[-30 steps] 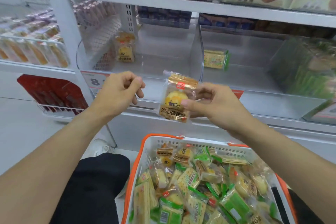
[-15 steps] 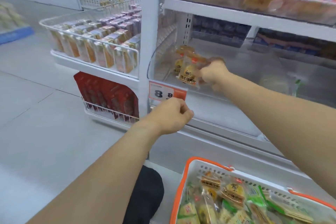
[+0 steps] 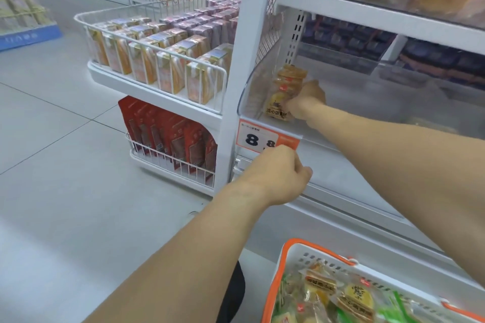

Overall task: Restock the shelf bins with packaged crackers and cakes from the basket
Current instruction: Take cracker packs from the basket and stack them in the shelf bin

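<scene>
My right hand (image 3: pixel 305 101) reaches into the clear plastic shelf bin (image 3: pixel 249 92) and holds a yellow packaged cake (image 3: pixel 278 106) at the bin's left end. Another cake packet (image 3: pixel 290 77) stands right behind it. My left hand (image 3: pixel 278 173) hovers with curled fingers in front of the shelf edge, just below the orange price tag (image 3: pixel 262 137), holding nothing. The white basket with an orange rim (image 3: pixel 273 278) sits at the bottom right, with several yellow cake packets (image 3: pixel 355 296) and green cracker packets (image 3: pixel 393 309) in it.
A wire rack of orange boxed snacks (image 3: pixel 162 60) juts out on the left of the white shelf post (image 3: pixel 236 81). Red packets (image 3: pixel 170 139) fill a lower wire rack. Grey tiled floor (image 3: pixel 65 152) stretches to the left. My dark-clad knee (image 3: pixel 233 294) is beside the basket.
My right hand carried the cake packet from above the basket into the bin's left end. The view swung left and down toward the bin. My left hand stayed curled by the price tag.
</scene>
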Available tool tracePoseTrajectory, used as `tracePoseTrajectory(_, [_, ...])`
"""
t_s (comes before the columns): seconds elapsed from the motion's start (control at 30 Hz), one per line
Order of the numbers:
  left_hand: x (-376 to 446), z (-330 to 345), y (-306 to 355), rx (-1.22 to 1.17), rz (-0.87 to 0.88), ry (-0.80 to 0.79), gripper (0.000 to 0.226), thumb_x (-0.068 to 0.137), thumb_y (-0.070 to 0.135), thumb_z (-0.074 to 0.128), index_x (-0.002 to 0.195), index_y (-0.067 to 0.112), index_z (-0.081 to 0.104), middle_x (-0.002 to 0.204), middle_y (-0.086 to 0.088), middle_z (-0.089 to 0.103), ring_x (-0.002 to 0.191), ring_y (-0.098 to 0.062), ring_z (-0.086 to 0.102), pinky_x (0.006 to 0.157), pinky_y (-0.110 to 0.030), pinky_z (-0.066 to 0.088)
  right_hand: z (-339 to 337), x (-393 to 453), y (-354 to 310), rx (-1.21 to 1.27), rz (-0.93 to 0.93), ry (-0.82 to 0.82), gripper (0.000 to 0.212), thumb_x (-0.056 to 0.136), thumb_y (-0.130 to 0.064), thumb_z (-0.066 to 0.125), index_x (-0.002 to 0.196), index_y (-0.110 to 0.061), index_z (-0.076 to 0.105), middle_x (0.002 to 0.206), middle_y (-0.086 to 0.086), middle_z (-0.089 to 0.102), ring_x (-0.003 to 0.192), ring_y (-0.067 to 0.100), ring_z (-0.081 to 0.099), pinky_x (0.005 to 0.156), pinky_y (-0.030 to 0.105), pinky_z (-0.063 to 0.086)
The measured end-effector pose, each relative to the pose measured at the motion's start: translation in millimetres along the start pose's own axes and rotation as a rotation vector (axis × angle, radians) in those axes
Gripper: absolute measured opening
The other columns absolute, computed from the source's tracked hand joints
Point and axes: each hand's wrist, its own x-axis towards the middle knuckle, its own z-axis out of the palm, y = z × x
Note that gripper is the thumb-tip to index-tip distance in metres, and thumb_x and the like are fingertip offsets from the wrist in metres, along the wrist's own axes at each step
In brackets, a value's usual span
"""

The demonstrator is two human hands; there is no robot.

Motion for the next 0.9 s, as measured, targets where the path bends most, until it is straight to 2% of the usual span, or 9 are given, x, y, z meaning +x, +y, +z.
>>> tracePoseTrajectory(0.07, [-2.1,0.5,0.9,0.002,0.008,-0.011,0.036,0.099,0.036,0.056,0.095,0.004,0.072,0.093,-0.012,0.072,0.092,-0.029,0.065,0.082,-0.035,0.054,-9.6,-2.6,2.5,0.136,0.046,-0.046,0.082,0.081,-0.021,0.080,0.144,-0.008,0.029,0.125,0.001,0.052,0.112,0.021,0.057,0.095,0.032,0.052])
tracePoseTrajectory(0.2, [-3.5,4.9,6.6,-0.008,0.003,-0.033,0.031,0.098,0.037,0.057,0.097,0.009,0.072,0.097,-0.008,0.072,0.095,-0.028,0.065,0.086,-0.036,0.054,-31.2,-12.9,2.6,0.041,0.029,-0.064,0.083,0.078,-0.021,0.080,0.145,-0.006,0.035,0.134,0.011,0.055,0.115,0.028,0.061,0.078,0.036,0.060])
tracePoseTrajectory(0.27, [-4.3,12.8,13.7,-0.009,0.006,-0.070,0.035,0.098,0.037,0.058,0.097,0.005,0.071,0.095,-0.013,0.072,0.094,-0.030,0.065,0.085,-0.039,0.055,-53.0,-31.8,4.9,-0.030,-0.097,-0.040,0.068,0.084,-0.023,0.076,0.139,-0.005,0.041,0.126,0.008,0.057,0.110,0.026,0.060,0.084,0.036,0.057])
tracePoseTrajectory(0.4, [-7.2,33.2,34.8,0.039,-0.017,-0.263,0.040,0.099,0.040,0.055,0.104,0.002,0.068,0.093,-0.017,0.072,0.091,-0.031,0.069,0.079,-0.033,0.054,-109.0,-107.7,27.6,-0.057,-0.522,0.084,0.016,0.086,-0.014,0.068,0.101,-0.015,0.064,0.085,-0.005,0.064,0.074,0.003,0.059,0.074,0.025,0.050])
tracePoseTrajectory(0.57, [-8.6,74.4,62.8,0.281,-0.005,-0.557,0.041,0.100,0.044,0.048,0.095,0.006,0.060,0.092,-0.013,0.074,0.083,-0.026,0.073,0.070,-0.032,0.054,-151.5,-220.2,135.3,-0.211,-0.890,0.016,0.012,0.085,-0.009,0.066,0.090,-0.019,0.062,0.081,-0.015,0.049,0.063,0.007,0.046,0.062,0.020,0.041])
tracePoseTrajectory(0.7, [-16.3,117.2,72.6,0.488,0.094,-0.685,0.041,0.100,0.043,0.051,0.089,0.007,0.067,0.087,-0.011,0.073,0.078,-0.028,0.068,0.066,-0.031,0.048,-144.1,-267.7,250.1,-0.466,-0.780,-0.308,0.013,0.086,-0.020,0.065,0.092,-0.030,0.060,0.087,-0.012,0.053,0.072,0.010,0.055,0.059,0.032,0.049])
tracePoseTrajectory(0.77, [-20.9,135.4,73.2,0.543,0.128,-0.721,0.042,0.101,0.044,0.050,0.096,0.007,0.067,0.094,-0.009,0.069,0.086,-0.028,0.064,0.072,-0.031,0.047,-136.8,-271.0,290.9,-0.537,-0.618,-0.476,0.010,0.087,-0.027,0.063,0.097,-0.029,0.064,0.097,-0.006,0.057,0.092,0.016,0.059,0.074,0.034,0.051])
tracePoseTrajectory(0.83, [-23.8,149.7,71.5,0.602,0.122,-0.765,0.041,0.102,0.044,0.049,0.097,0.007,0.066,0.097,-0.008,0.067,0.089,-0.027,0.063,0.079,-0.033,0.049,-130.6,-269.9,314.8,-0.524,-0.411,-0.607,0.022,0.090,-0.037,0.064,0.108,-0.025,0.066,0.108,0.000,0.055,0.106,0.020,0.056,0.090,0.036,0.047])
tracePoseTrajectory(0.9, [-25.8,163.6,66.7,0.673,0.105,-0.811,0.040,0.102,0.041,0.048,0.081,0.009,0.060,0.081,-0.006,0.062,0.075,-0.024,0.058,0.072,-0.033,0.046,-123.3,-269.9,327.3,-0.525,-0.284,-0.672,0.046,0.088,-0.049,0.067,0.125,-0.022,0.059,0.118,0.004,0.055,0.113,0.023,0.055,0.096,0.037,0.046])
